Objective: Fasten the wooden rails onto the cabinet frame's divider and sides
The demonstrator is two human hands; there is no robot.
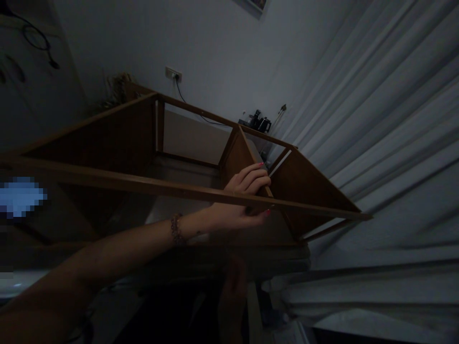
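An open wooden frame (143,183) with brown side panels and a divider panel (236,157) stretches across the view. My left hand (244,191) reaches in from the lower left, a beaded bracelet on its wrist. Its fingers lie over the front rail by the end of the divider, with the thumb below, closed around the wood. Lower down, near the middle, my right hand (233,284) hangs in shadow below the frame. It is dark and blurred, so its fingers do not show clearly.
White curtains (394,119) hang along the right side, close to the frame's end. Behind the frame are a wall socket (173,73) with a plugged-in cord and a black kettle (264,125). A dark cable (36,40) dangles at upper left.
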